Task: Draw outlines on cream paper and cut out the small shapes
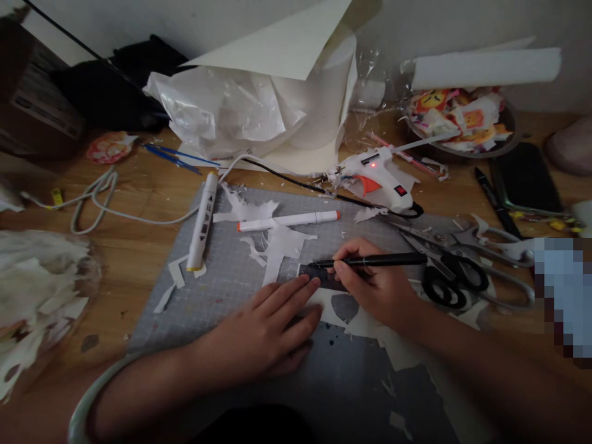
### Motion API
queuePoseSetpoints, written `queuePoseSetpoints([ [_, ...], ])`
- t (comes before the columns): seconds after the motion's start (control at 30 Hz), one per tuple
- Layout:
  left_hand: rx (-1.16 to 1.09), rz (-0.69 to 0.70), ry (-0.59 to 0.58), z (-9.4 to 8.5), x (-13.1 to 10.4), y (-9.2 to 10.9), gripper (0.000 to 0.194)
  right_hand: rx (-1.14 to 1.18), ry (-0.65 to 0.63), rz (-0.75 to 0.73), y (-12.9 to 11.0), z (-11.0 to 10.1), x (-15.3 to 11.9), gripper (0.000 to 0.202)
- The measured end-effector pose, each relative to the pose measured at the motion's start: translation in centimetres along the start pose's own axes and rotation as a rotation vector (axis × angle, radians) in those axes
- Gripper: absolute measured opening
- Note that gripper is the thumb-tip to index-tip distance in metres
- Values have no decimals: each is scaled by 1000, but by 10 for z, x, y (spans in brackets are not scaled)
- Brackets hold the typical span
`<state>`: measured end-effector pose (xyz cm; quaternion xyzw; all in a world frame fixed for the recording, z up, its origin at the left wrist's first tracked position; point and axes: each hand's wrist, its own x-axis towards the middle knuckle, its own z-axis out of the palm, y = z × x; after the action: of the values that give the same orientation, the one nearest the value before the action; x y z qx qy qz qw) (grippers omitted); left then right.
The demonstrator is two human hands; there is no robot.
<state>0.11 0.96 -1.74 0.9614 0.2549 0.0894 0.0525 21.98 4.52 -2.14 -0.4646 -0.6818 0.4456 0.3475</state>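
Observation:
My right hand is closed around a black pen, its tip pointing left and resting on or just over a small dark piece with a white edge. My left hand lies flat, fingers stretched out, with the fingertips on that dark piece. Both hands are over a grey cutting mat. Beyond the fingers lie torn white paper scraps and a white marker with orange ends. Another white marker with yellow ends is farther left. What lies under my left palm is hidden.
Scissors lie right of my right hand. A white hot glue gun with a lit red light stands behind, its cord running left. A bowl of scraps, a phone and plastic-wrapped paper are around the back.

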Motion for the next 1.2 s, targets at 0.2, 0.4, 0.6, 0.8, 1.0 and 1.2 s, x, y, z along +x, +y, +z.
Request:
queuePoseSetpoints([
  [0.2, -2, 5, 6, -1, 2, -1, 31, 52, 32, 13, 3, 0, -1, 4],
  [0.4, 2, 8, 12, 0, 2, -1, 30, 77, 60, 26, 5, 1, -3, 7],
  [0.6, -5, 0, 1, -1, 2, 0, 30, 76, 69, 47, 4, 0, -3, 8],
  [0.8, -5, -3, 3, 0, 1, 0, 30, 69, 80, 45, 3, 0, -3, 8],
  [1.0, -2, -5, -5, -1, 1, 0, 31, 73, 92, 48, 4, 0, -3, 8],
  [1.2, -10, -1, -4, -1, 1, -1, 30, 82, 83, 62, 4, 0, -3, 8],
])
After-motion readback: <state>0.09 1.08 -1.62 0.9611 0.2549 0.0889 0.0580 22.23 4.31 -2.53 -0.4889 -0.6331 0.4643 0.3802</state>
